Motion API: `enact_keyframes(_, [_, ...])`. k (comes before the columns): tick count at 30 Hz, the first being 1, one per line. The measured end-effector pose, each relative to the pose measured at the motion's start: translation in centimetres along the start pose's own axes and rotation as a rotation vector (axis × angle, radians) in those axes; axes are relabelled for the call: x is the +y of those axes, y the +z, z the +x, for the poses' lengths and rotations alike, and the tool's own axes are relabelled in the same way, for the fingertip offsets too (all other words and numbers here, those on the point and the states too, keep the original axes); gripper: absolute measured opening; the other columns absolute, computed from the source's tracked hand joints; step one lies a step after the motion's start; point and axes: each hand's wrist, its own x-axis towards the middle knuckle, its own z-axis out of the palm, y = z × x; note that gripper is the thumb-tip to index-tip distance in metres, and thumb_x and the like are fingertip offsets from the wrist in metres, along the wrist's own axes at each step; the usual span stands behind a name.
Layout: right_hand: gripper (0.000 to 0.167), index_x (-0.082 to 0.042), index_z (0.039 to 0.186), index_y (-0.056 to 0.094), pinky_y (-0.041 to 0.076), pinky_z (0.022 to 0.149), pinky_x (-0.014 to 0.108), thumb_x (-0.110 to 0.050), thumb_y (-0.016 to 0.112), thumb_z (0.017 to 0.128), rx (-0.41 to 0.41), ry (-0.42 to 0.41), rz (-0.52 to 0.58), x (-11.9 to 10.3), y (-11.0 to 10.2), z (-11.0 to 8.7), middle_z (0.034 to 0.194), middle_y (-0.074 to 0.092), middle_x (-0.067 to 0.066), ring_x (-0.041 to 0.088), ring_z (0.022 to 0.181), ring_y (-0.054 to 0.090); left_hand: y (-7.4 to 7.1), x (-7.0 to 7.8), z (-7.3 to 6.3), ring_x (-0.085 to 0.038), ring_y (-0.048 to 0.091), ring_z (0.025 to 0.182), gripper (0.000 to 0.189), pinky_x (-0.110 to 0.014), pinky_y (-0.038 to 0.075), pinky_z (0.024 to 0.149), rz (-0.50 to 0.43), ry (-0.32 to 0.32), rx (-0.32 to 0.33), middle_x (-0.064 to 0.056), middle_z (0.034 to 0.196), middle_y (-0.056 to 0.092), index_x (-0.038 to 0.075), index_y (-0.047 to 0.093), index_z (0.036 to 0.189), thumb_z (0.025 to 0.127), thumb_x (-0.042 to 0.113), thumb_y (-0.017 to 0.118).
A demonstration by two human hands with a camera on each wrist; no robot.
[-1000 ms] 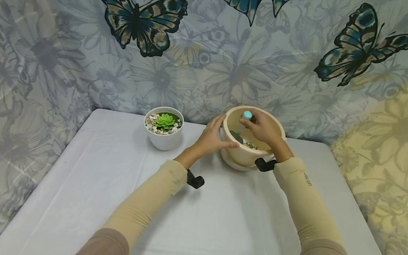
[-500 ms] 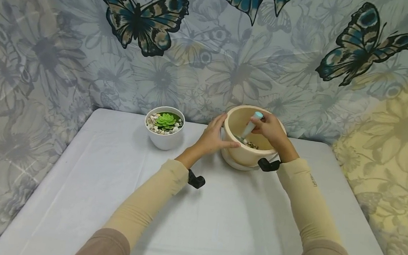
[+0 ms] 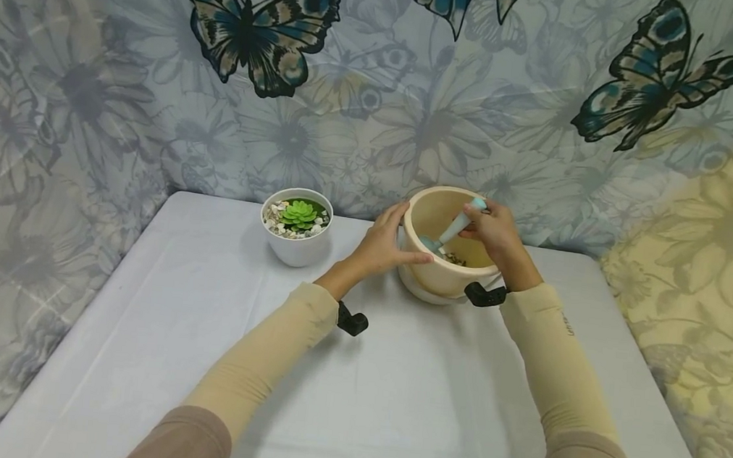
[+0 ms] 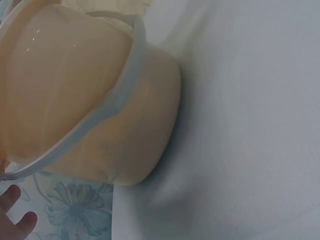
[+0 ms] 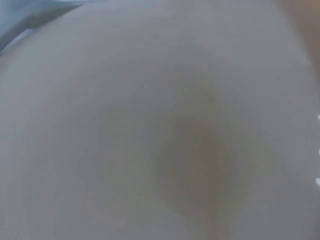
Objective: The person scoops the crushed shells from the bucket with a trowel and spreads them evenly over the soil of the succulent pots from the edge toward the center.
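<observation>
A cream bucket [image 3: 443, 279] stands near the back of the table, with small pebbles [image 3: 453, 257] low inside it. My left hand [image 3: 381, 248] braces the bucket's left side, thumb stretched along the front rim and the other fingers spread towards the back. Inside the bucket my right hand [image 3: 497, 233] grips the handle of a light blue toy shovel [image 3: 457, 226]. The shovel leans, its blade down by the pebbles. In the left wrist view the bucket's pale carrying handle [image 4: 116, 97] hangs against its wall. The right wrist view is blurred by a close pale surface.
Left of the bucket stands a white pot [image 3: 295, 250] holding a green succulent [image 3: 300, 214] among pebbles. A white cloth [image 3: 351, 402] covers the table. Butterfly-patterned fabric [image 3: 428, 118] hangs directly behind it.
My right hand has shifted slightly right and tipped the shovel from nearly upright to a slant, its grip end now to the right. The left hand stays on the bucket.
</observation>
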Motion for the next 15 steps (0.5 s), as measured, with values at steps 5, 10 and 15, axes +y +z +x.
enact_keyframes(5, [0.034,0.012,0.122,0.044,0.058,0.07,0.021,-0.014,0.05,0.102,-0.015,0.025,0.049,-0.4,-0.1,-0.4,0.082,0.068,-0.002,0.009,0.071,0.068,-0.1,0.2,0.1,-0.029,0.019,0.15,0.11,-0.057,0.024,0.118,0.008,0.002,0.006,-0.004,0.163,0.015,0.018,0.012,0.158,0.076,0.053,0.078])
enact_keyframes(10, [0.02,0.002,0.112,0.049,0.057,0.063,0.019,-0.015,0.049,0.102,0.073,0.056,0.257,-0.7,-0.9,-2.1,0.074,0.069,-0.002,0.01,0.067,0.068,0.2,0.1,0.0,-0.03,0.019,0.15,0.112,-0.058,0.025,0.117,0.002,-0.009,-0.013,-0.005,0.164,0.014,0.02,0.011,0.158,0.076,0.055,0.077])
enact_keyframes(15, [0.016,-0.001,0.109,0.049,0.059,0.065,0.02,-0.015,0.05,0.101,0.11,0.052,0.403,-1.2,-1.8,-3.2,0.074,0.07,0.001,0.01,0.068,0.069,0.3,0.1,-0.1,-0.03,0.02,0.15,0.112,-0.058,0.025,0.117,-0.005,0.0,0.008,-0.005,0.163,0.016,0.02,0.012,0.158,0.075,0.054,0.079])
